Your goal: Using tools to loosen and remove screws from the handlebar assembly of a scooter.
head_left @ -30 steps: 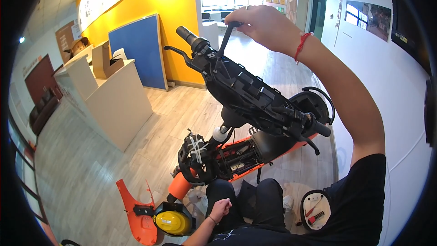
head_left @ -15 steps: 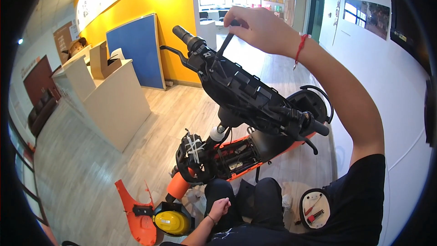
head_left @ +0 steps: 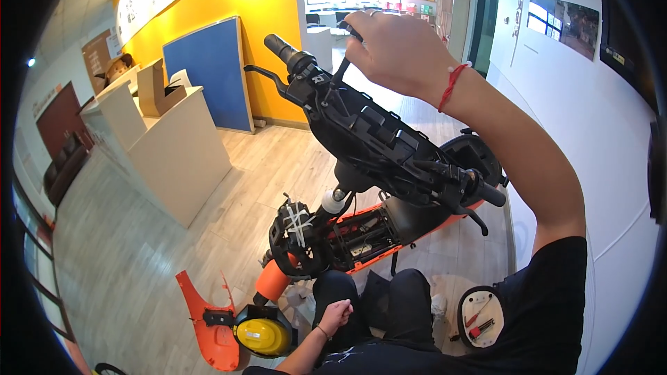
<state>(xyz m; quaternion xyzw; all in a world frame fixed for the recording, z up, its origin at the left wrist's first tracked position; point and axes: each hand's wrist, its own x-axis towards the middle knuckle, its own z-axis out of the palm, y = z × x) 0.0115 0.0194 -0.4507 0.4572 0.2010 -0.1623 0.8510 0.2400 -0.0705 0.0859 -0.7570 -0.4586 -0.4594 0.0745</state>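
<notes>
My right hand (head_left: 392, 52) is closed round the top of a black stalk (head_left: 342, 68) that rises from the stripped handlebar assembly (head_left: 379, 135) of a scooter. Below it is the orange-trimmed frame with an open deck (head_left: 358, 236) and a front part (head_left: 299, 222) bound with white ties. My left hand (head_left: 336, 314) is closed and rests on my leg; what it holds, if anything, is hidden. At lower left lie a loose orange panel (head_left: 215, 340) and a yellow object (head_left: 260, 337); at lower right, a tray (head_left: 479, 298) holds small tools.
A white counter (head_left: 167, 160) with a cardboard box (head_left: 156, 90) stands at left, a blue board (head_left: 205, 76) leaning on the yellow wall (head_left: 271, 7) behind it. A white wall (head_left: 611, 167) runs close on the right. A doorway opens into a bright room behind the scooter.
My right hand has shifted slightly down and to the right at the stalk, with its wrist turning so more of the back shows. My left hand has stayed in place.
</notes>
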